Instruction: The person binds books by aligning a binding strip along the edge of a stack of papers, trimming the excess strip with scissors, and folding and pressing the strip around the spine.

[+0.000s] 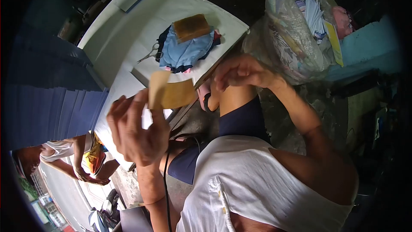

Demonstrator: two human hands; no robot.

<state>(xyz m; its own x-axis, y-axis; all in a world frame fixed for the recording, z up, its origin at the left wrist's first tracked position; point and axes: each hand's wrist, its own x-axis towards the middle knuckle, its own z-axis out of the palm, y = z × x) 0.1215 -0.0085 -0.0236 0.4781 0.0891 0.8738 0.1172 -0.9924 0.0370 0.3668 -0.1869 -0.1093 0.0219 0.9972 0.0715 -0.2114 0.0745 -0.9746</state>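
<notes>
1. Head view: the left hand (139, 131) pinches tan paper (179, 94) at its 2 o'clock; whether it is one folded piece or two, I cannot tell.
2. Head view: the right hand (245, 74), fingers loosely bent, hangs apart between 2 and 3 o'clock from the paper.
3. Head view: at the paper's 12 o'clock, blue cloth (182, 53) lies on the white table (124, 38) under a brown block (192, 27), with scissors (149, 54) at 9 o'clock.

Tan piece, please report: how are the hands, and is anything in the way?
Left hand: holding tan piece. Right hand: apart from it, nothing visible in grip. Scissors beside cloths on table; no obstacle seen between hands.
</notes>
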